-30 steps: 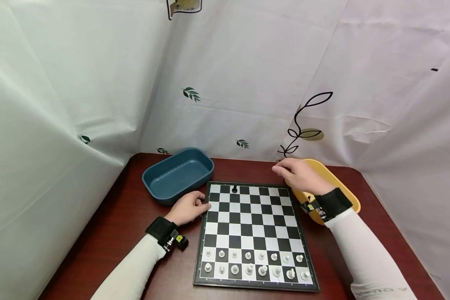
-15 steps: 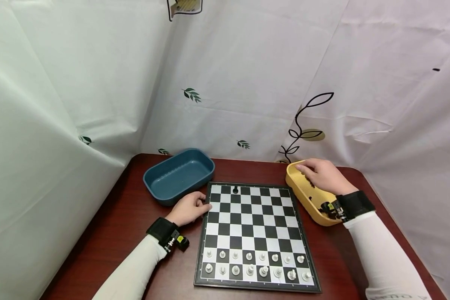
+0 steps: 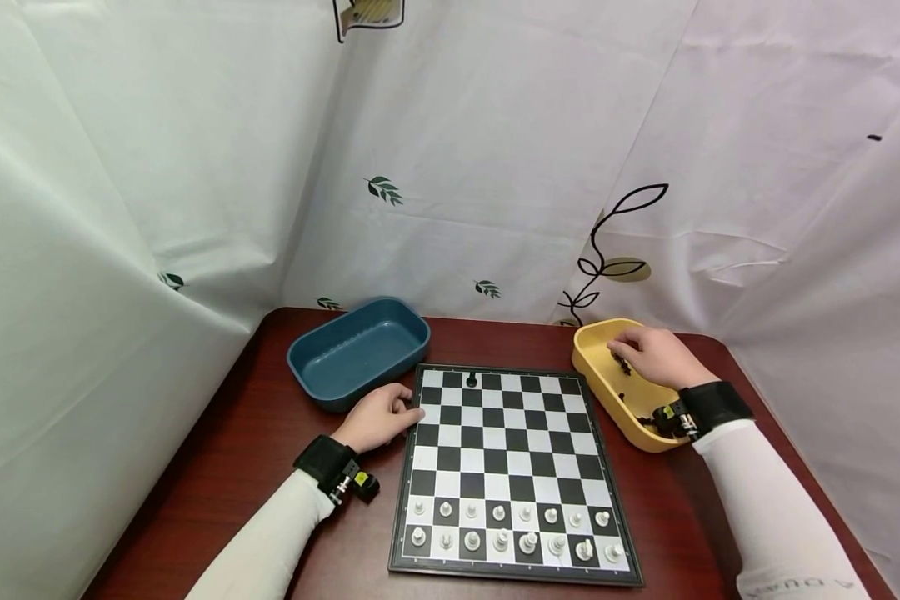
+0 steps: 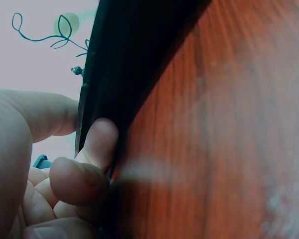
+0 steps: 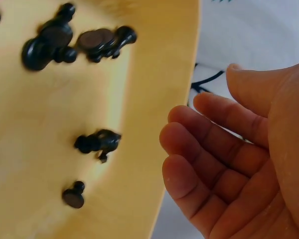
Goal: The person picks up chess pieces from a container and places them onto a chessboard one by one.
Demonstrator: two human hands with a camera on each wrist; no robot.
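Observation:
My left hand (image 3: 375, 417) grips the left edge of the chessboard (image 3: 494, 437), its thumb lying over the top; the left wrist view shows fingertips against the board's dark side (image 4: 124, 59). Over the yellow tray (image 3: 606, 402) hovers my right hand (image 3: 658, 357), fingers loosely bent and nothing between them in the right wrist view. Several black chess pieces lie scattered in that tray, among them a pawn (image 5: 74, 195) and a small group (image 5: 50, 37). One black piece (image 3: 472, 380) stands in the board's far row. White pieces (image 3: 500, 540) fill the two near rows.
A blue tray (image 3: 356, 350) stands behind my left hand, close to the board's far left corner. The dark red wooden table (image 3: 232, 467) ends at a white patterned cloth (image 3: 450, 167) hanging at the back and sides.
My right hand has moved right, from between the board and the yellow tray's far end to over the tray. The left hand stays at the board's edge.

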